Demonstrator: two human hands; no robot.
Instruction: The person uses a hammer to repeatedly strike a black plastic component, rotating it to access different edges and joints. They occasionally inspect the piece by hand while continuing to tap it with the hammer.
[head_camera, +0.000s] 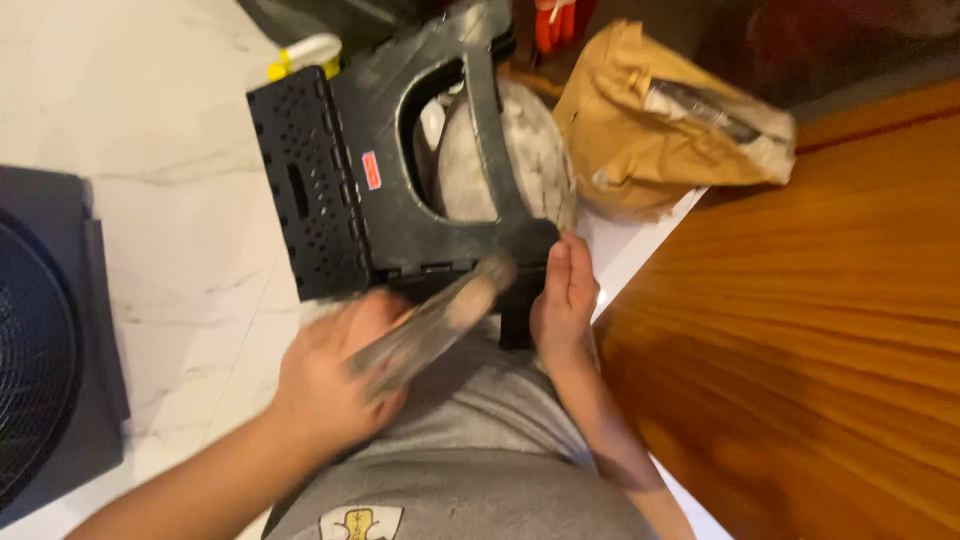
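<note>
A black plastic folding step stool, dusty and lying on its side, sits on the white marble floor in front of me. My left hand is shut on a blurred tool with a pale handle whose end points at the stool's lower edge. My right hand rests flat against the stool's lower right corner, fingers together. A grey-white rounded object shows through the stool's opening.
A crumpled brown paper bag lies at the upper right. Beside my right arm stands a wooden surface. A black fan grille on a dark base is at the left. Yellow and orange items lie behind the stool.
</note>
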